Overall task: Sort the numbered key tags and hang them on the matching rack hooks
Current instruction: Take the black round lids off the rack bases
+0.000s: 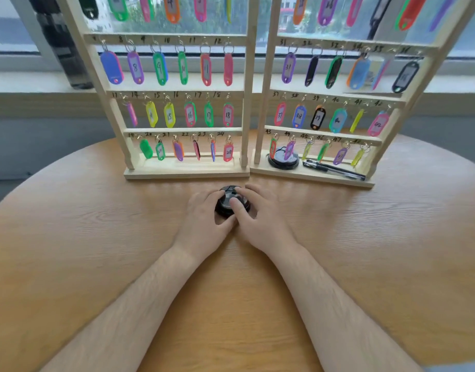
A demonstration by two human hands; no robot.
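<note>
broadly: round wooden surface (97, 251) fills the lower view, set against a window sill.

two wooden racks stand side by side at its far edge, bases touching: left rack (248, 103), right rack (263, 103). rails carry handwritten numbers; 8–12, 14–18 and 19–24 can be read on the left, 31 and 37–47 on the right, other marks blurred.

dark bottle (62, 44) on the sill, left of the left rack.

both bare forearms reach in from the near edge. left hand (204, 218) and right hand (260, 213) meet just in front of the racks, each on one side of a puck (228, 202). left fingers (217, 196) curl round its left side, thumb at the near edge. right fingers (240, 189) lie curled over its top and right side. puck is black, round, low, resting on the surface.

similar black disc (282, 159) on the right rack's base, partly behind hanging tags. black pens (333, 169) lie beside it on the same base.

tags (135, 67), many colours, hang on hooks (130, 45) in every visible row of both racks. readable ones sit under matching marks: 8, 16, 17, 18, 31, 37, 38, 39. several hang edge-on, numbers cannot be read.
</note>
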